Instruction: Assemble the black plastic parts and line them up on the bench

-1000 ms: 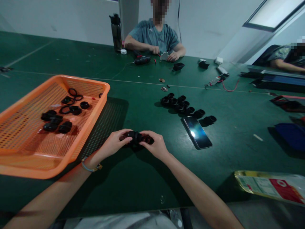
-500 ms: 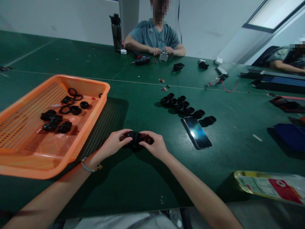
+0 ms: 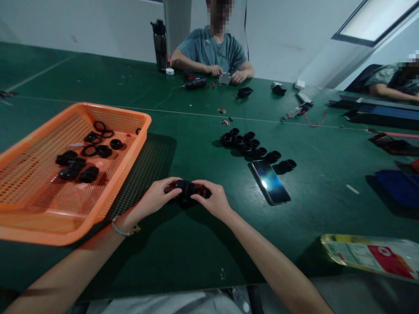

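Both my hands meet over the green table near its front edge. My left hand point(image 3: 156, 195) and my right hand point(image 3: 212, 199) each close their fingers on one end of a black round fitting point(image 3: 186, 188) held between them. A cluster of similar black fittings point(image 3: 248, 146) lies on the table beyond my right hand. To the left, an orange mesh basket point(image 3: 39, 218) holds several black rings and caps point(image 3: 83, 157).
A phone point(image 3: 269, 175) lies screen-up right of my hands. A printed plastic bag point(image 3: 369, 255) sits at the near right edge. Across the table a person point(image 3: 212, 52) handles a small white part beside a dark bottle point(image 3: 159, 43) and a power screwdriver point(image 3: 195, 82). Another person sits far right.
My hands stay almost still on the black fitting. The person opposite has shifted their hands around the white part.
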A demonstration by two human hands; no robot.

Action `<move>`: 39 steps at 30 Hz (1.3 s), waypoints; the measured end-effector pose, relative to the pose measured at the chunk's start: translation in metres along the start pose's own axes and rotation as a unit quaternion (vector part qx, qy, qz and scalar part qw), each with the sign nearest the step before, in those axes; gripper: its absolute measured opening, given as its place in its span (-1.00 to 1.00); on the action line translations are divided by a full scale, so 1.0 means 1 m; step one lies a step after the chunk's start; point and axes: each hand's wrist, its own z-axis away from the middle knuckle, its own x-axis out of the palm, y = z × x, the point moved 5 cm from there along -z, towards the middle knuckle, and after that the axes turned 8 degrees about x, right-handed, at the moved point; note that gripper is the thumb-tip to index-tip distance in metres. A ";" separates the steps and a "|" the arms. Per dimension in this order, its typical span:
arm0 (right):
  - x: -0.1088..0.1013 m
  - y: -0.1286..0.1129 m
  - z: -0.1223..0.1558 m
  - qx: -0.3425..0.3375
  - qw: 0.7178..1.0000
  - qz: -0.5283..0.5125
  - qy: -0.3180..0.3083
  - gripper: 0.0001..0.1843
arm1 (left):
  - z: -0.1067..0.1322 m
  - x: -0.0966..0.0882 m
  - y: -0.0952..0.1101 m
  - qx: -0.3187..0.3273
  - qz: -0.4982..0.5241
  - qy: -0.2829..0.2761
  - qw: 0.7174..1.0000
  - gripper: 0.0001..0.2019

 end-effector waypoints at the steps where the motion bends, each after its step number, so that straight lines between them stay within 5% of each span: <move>1: 0.000 0.000 0.000 -0.001 1.000 0.001 -0.001 -0.70 | 0.000 0.000 0.000 0.001 -0.001 -0.001 1.000 -0.62; 17: -0.002 -0.004 0.000 -0.063 0.998 0.021 0.024 -0.71 | -0.001 0.001 -0.001 0.000 0.003 -0.009 1.000 -0.58; 39: -0.001 -0.001 0.000 -0.049 0.998 0.007 0.027 -0.73 | -0.001 0.001 -0.003 0.005 0.021 -0.009 1.000 -0.57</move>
